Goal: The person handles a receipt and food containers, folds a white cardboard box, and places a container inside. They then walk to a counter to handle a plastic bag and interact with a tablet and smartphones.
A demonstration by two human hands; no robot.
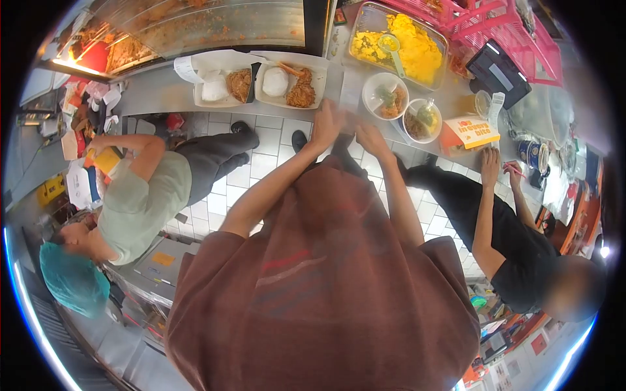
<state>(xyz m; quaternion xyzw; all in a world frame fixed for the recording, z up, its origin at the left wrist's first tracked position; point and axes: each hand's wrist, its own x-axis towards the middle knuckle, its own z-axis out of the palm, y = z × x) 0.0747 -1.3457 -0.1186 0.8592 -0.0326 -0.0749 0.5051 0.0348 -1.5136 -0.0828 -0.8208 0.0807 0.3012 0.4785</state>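
My left hand [328,124] is at the counter's front edge, just below a box of rice and fried chicken [300,92]; its fingers are smeared by motion. Close by on the right, my right hand [372,139] has its fingers curled together. Whatever lies in them is too blurred to name. A pale, thin sheet [350,88] lies on the counter above the hands. Left of the first box stands a second open box with rice and chicken [220,88]. Two round bowls of food, one upper [385,96] and one lower [422,121], stand right of my right hand.
A clear tub of yellow food [417,49] with a spoon sits at the back, near pink baskets [482,32]. A dark tablet [500,73] and a printed carton [471,132] are on the right. Co-workers stand on the left [147,202] and right [486,215].
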